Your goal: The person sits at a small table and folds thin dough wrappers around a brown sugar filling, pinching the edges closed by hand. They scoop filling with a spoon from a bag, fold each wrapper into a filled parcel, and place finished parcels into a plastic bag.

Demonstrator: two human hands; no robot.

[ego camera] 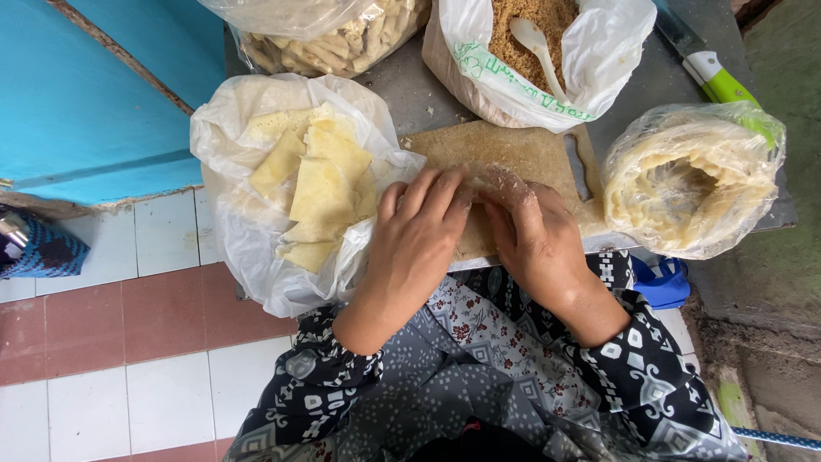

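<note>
Grey tabletop carries a wooden board; my left hand and right hand press fingers together, flat, gripping nothing.

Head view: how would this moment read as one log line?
left hand on board | right hand on board, fingertips meeting | wrapper bag left | crumb bag behind

Pale yellow folded wrapper sheets, white crinkled plastic bag, brown wooden board, turquoise painted wall, black-and-white patterned fabric sleeves, red-and-white floor tiles.
</note>
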